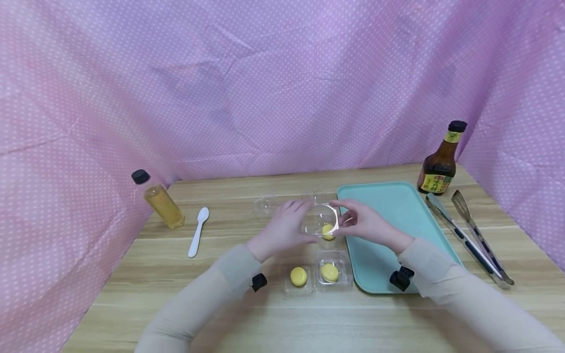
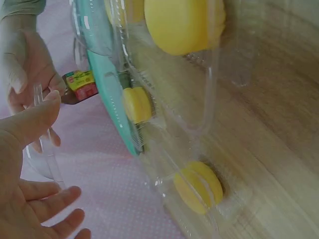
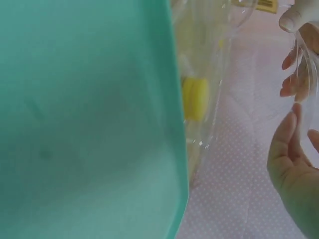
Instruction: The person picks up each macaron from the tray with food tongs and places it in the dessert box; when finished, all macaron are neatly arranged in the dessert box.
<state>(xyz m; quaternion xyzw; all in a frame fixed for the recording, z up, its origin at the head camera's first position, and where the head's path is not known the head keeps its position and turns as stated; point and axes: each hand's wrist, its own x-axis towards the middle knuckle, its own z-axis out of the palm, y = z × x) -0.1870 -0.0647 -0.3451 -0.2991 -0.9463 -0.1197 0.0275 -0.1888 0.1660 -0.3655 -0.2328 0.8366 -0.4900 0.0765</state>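
Tray (image 1: 384, 201): the broadest thing here, just right of the lid (image 1: 319, 219) and partly under my right arm.
Left hand (image 1: 284, 228): thumb and fingers parted to the lid's width, holding its left side.
Right hand (image 1: 371, 223): set the same way on the right side, thumb near me, fingers at the far edge.
Boxes: thin clear plastic, light enough, I judge, to skid at a nudge; the front left box (image 1: 289, 289) and front right box (image 1: 347, 260) sit nearer me than my hands.
Lid, feel: it should be very light and slick, springy across the middle, likely to buckle or crack if I squeeze hard.
Lid, hold: best by the stiffer rim (image 1: 336, 216), lightly, from opposite sides, fingertips off the clear face.
Lid, place: between my two hands, held up off the table, farther from me than the front pair of boxes.
Macarons: likely soft and crumbly; one (image 1: 298, 276) is in the front left box, another (image 1: 329, 272) in the front right, and a third (image 1: 327, 231) shows by the lid's lower right.
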